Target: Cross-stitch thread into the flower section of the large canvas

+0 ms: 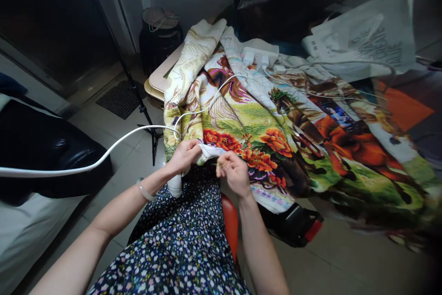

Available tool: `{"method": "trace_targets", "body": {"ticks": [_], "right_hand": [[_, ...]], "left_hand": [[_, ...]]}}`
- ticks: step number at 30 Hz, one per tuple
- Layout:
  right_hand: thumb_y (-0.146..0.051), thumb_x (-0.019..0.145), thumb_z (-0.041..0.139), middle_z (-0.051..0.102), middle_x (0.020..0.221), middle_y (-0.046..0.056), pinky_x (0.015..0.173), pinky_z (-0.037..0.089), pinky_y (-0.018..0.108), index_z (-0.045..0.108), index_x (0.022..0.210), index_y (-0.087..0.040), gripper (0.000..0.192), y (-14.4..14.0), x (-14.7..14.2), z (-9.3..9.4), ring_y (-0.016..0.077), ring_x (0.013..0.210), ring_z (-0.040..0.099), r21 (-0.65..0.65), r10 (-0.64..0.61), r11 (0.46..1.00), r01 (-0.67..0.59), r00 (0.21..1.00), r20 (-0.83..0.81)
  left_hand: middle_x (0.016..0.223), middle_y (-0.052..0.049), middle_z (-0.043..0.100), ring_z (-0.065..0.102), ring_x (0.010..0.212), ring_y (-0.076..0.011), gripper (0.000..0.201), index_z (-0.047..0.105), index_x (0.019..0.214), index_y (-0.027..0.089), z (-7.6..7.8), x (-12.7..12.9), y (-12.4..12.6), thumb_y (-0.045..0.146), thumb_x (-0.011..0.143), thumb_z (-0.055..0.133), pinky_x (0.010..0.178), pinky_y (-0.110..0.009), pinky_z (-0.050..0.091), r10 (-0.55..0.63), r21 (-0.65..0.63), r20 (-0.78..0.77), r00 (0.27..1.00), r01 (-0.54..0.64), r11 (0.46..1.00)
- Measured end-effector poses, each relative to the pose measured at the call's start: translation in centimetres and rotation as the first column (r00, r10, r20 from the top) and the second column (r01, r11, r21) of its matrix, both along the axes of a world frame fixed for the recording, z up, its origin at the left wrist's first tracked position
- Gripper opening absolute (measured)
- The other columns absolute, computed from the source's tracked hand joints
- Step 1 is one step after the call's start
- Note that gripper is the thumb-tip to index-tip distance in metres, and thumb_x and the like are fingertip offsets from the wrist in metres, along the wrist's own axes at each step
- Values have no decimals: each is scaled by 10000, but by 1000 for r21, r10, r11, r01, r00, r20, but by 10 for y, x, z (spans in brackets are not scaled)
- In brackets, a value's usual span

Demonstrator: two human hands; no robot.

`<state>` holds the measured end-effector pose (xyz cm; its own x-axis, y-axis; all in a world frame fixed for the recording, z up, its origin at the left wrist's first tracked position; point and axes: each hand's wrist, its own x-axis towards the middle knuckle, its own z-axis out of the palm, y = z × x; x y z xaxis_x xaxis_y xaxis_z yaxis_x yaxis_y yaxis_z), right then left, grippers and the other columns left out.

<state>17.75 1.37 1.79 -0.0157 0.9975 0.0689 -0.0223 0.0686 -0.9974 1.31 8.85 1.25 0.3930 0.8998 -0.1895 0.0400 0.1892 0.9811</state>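
Note:
A large cross-stitch fabric [226,118] with red flowers, green grass and horses lies in folds over the table and hangs down in front. Its white edge is pinched in my left hand [185,156], which is closed and wears a pale bracelet at the wrist. Just to the right, my right hand [235,173] is closed in a pinch beside the same edge. Whatever lies between its fingertips is too small to make out. A white cable [134,130] runs in from the left and curves over the fabric just above my left hand.
A white power strip [261,52] with plugs lies on the fabric. Behind are a dark bag [272,2] and a white plastic bag [366,37]. A black tripod [133,85] stands left of the table corner [165,74]. A red seat [229,221] shows below.

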Motion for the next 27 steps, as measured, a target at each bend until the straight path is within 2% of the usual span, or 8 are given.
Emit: {"method": "trace_targets", "body": {"ticks": [2, 3, 8, 13, 17, 27], "right_hand": [[-369, 881, 593, 433, 483, -82, 473, 381, 218, 520, 769, -208, 209, 13, 5, -7, 97, 447, 477, 32, -150, 988, 151, 988, -42], [-365, 873, 601, 441, 492, -78, 487, 393, 221, 529, 774, -207, 200, 17, 6, -8, 99, 460, 484, 40, -171, 984, 172, 985, -27], [-321, 866, 587, 577, 666, -11, 547, 454, 238, 619, 833, -199, 130, 8, -6, -2, 120, 569, 545, -7, -70, 997, 73, 984, 165], [-294, 864, 584, 665, 815, 37, 634, 487, 270, 674, 816, -191, 145, -9, -21, -2, 163, 713, 609, 9, -119, 992, 124, 927, 356], [-270, 857, 581, 704, 820, 46, 672, 499, 294, 702, 848, -182, 149, -11, -25, -4, 178, 727, 631, 27, -162, 986, 165, 902, 400], [-225, 849, 575, 724, 856, 53, 702, 507, 311, 736, 860, -201, 164, -10, -23, 2, 192, 762, 660, 68, -144, 990, 127, 887, 439]], "left_hand": [[480, 66, 390, 305, 437, -59, 249, 480, 601, 170, 1, -4, 4, 353, 748, 562, 430, -208, 213, -52, -63, 20, 998, 53, 997], [484, 65, 390, 304, 441, -58, 262, 484, 599, 167, 1, -5, 6, 369, 735, 582, 432, -209, 213, -66, -95, 36, 997, 70, 993], [494, 58, 390, 313, 455, -53, 311, 475, 572, 164, -2, -9, 6, 391, 705, 640, 443, -207, 203, -53, -184, 97, 994, 71, 980], [510, 54, 408, 314, 450, -48, 310, 486, 590, 161, -7, -10, 1, 392, 713, 652, 434, -203, 197, -32, -243, 130, 991, 63, 968], [520, 50, 420, 334, 457, -49, 312, 499, 600, 157, -5, -10, 0, 400, 713, 658, 441, -197, 225, -32, -258, 155, 987, 72, 963], [538, 36, 457, 358, 475, -58, 315, 541, 628, 143, -1, -10, -2, 421, 704, 666, 460, -199, 243, -27, -244, 155, 988, 65, 968]]}}
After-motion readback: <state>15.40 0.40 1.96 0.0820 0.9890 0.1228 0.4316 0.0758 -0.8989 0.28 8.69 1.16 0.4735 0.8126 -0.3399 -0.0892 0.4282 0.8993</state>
